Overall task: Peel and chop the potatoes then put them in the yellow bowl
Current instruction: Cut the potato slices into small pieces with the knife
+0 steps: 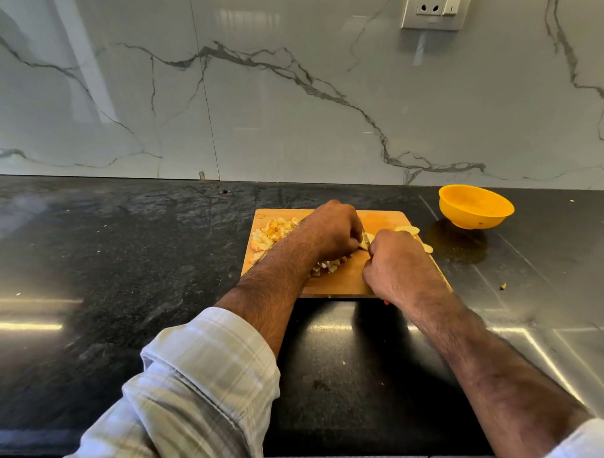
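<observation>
Chopping is well along: diced potato (271, 231) heaps the board's (379, 219) far-left corner, left hand (331, 227) pins slices (367, 240), right hand (397, 259) grips something hidden; bowl (476, 205) empty.

- The left hand (331, 229) lay knuckles up, its back to the camera, fingers curled down and inward toward the right hand.
- The left forearm ran bare from a rolled, checked sleeve (203, 379) at lower left, slanting up and right to the wrist.
- The right hand (396, 259) was closed in a fist-like grip, knuckles up; what it gripped was hidden beneath it.
- The right forearm came in bare from the lower right corner, where a pale cuff (588, 439) showed.
- The two hands sat just beside each other, fingertips nearly meeting.
</observation>
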